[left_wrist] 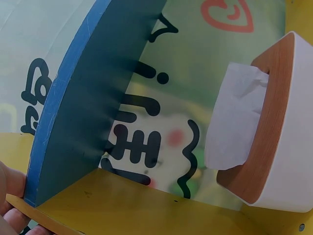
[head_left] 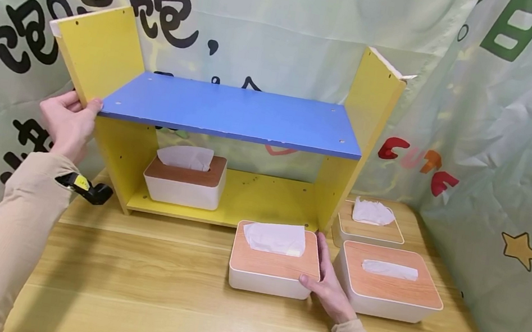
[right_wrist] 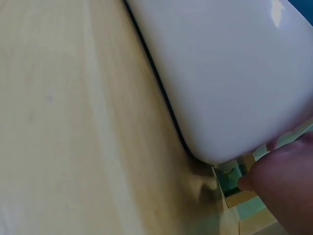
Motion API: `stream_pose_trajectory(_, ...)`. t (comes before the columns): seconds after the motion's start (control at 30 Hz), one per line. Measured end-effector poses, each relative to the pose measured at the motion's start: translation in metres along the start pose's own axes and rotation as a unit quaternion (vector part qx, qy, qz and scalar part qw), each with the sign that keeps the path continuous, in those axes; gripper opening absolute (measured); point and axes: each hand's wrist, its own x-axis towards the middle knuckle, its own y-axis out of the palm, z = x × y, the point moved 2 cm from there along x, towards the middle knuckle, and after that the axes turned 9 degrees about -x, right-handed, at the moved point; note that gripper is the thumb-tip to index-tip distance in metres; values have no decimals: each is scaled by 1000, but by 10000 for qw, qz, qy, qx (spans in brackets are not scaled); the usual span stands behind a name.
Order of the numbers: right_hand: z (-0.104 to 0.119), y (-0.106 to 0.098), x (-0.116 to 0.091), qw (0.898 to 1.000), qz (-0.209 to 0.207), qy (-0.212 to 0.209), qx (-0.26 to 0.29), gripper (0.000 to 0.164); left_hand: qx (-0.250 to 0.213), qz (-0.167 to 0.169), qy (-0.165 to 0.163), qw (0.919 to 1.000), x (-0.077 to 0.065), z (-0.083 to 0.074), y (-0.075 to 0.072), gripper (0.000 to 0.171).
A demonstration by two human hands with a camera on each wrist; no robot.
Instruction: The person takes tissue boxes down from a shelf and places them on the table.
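Note:
My left hand [head_left: 70,124] grips the left side panel of a yellow and blue shelf [head_left: 232,113], where the blue middle board meets it. My right hand [head_left: 330,288] holds the right end of a white tissue box [head_left: 274,266] with a wood-look lid, thumb by the front corner and fingers along the side. This box is on the table side of the shelf's front edge, a tissue lying over its slot. Its smooth white wall [right_wrist: 234,73] fills much of the right wrist view. A second tissue box [head_left: 183,191], with a darker lid, sits at the left of the lower compartment.
Two more tissue boxes stand right of the shelf: one in front [head_left: 389,282], the other behind it [head_left: 372,223]. Everything stands on a light wooden table [head_left: 150,297]. A printed cloth [head_left: 513,184] hangs behind and along the right side.

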Motion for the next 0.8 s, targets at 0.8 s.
stream_pose_trajectory(0.8, 29, 8, 5, 9762, -2026, 624, -455, 55, -37, -8, -35, 10000, 1, 1, 0, 45)
